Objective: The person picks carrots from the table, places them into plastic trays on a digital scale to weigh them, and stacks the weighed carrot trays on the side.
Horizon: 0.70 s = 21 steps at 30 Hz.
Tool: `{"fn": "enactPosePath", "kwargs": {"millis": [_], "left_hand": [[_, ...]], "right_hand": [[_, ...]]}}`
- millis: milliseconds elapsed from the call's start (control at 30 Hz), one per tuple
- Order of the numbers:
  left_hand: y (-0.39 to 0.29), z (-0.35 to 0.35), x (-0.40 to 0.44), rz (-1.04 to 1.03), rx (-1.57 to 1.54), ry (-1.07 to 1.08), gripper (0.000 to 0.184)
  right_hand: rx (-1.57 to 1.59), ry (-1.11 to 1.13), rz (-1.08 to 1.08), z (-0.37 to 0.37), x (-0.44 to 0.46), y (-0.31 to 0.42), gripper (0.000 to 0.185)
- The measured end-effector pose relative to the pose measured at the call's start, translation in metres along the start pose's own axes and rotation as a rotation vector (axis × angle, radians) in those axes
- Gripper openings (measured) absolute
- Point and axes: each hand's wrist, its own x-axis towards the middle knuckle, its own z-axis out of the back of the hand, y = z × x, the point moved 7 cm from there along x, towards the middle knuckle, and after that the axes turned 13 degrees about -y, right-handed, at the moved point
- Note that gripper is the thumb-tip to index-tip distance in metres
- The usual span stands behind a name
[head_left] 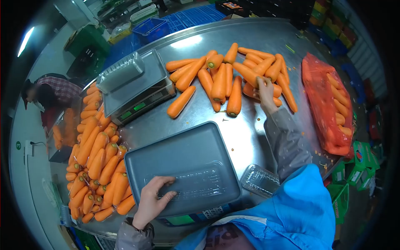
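Observation:
My right hand [266,96] is closed around a carrot [246,74] at the right side of a loose pile of carrots [219,85] on the steel table. My left hand [154,199] is at the left end of a clear plastic tray [196,183], thumb and fingers apart. That clear tray lies in the dark grey pan [175,146] of a scale in front of me, whose green display shows below the pan. Whether my left fingertips touch the clear tray I cannot tell.
A second scale [141,89] with stacked clear trays [121,73] stands at the left back. Bagged carrots [100,166] are heaped along the left edge. A red mesh sack of carrots [327,108] lies right; another clear tray [260,180] is near me. A person [54,93] bends beyond the left edge.

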Motion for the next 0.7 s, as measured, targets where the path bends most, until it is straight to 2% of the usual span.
{"fn": "enactPosePath", "kwargs": {"millis": [33,100,133,167,233,267,300,333,367,433,467,500,567,600,633,667,700], "left_hand": [[0.001,-0.004,0.004,-0.002,-0.011,0.003,0.035],[0.003,-0.011,0.011,0.064,-0.222,-0.030,0.030],[0.001,-0.016,0.015,0.102,-0.290,0.004,0.031],[0.001,-0.022,0.019,0.108,-0.293,0.001,0.031],[0.001,-0.036,0.026,0.200,-0.691,-0.023,0.043],[-0.005,-0.041,0.030,0.206,-0.687,-0.031,0.043],[-0.015,-0.045,0.035,0.225,-0.912,-0.075,0.049],[-0.022,-0.046,0.038,0.242,-1.137,-0.119,0.057],[-0.028,-0.047,0.039,0.247,-1.134,-0.122,0.057],[-0.029,-0.045,0.038,0.391,-1.560,-0.228,0.064],[-0.020,-0.041,0.035,0.398,-1.546,-0.236,0.063],[-0.010,-0.038,0.030,0.401,-1.547,-0.239,0.063],[0.003,-0.025,0.020,0.265,-1.209,-0.250,0.062],[0.009,-0.020,0.016,0.268,-1.132,-0.276,0.060],[0.009,-0.012,0.013,0.273,-1.130,-0.281,0.060],[0.005,-0.004,0.008,0.257,-0.867,-0.242,0.058],[0.004,0.001,0.005,0.241,-0.604,-0.201,0.056]], "right_hand": [[-0.009,-0.004,0.005,0.010,-0.007,0.002,0.046],[0.426,0.231,-0.333,0.011,-0.032,-0.005,0.044],[0.419,0.231,-0.334,0.015,-0.047,0.005,0.044],[0.487,0.339,-0.401,0.009,-0.069,0.018,0.045],[0.565,0.480,-0.534,-0.002,-0.119,0.044,0.044],[0.507,0.525,-0.556,-0.007,-0.142,0.053,0.043],[0.474,0.655,-0.597,-0.015,-0.159,0.044,0.045],[0.385,0.937,-0.528,-0.020,-0.185,0.049,0.051],[0.298,1.127,-0.427,-0.026,-0.212,0.071,0.059],[0.006,1.287,-0.035,-0.041,-0.220,0.090,0.055],[-0.158,1.222,0.109,-0.051,-0.204,0.079,0.048],[-0.292,1.065,0.198,-0.059,-0.181,0.071,0.046],[-0.584,0.786,0.460,-0.075,-0.133,0.051,0.059],[-0.584,0.789,0.458,-0.086,-0.124,0.039,0.059],[-0.796,0.555,0.597,-0.089,-0.108,0.033,0.068],[-0.996,0.308,0.728,-0.090,-0.097,0.031,0.078],[-0.994,0.316,0.728,-0.098,-0.093,0.022,0.078]]}}
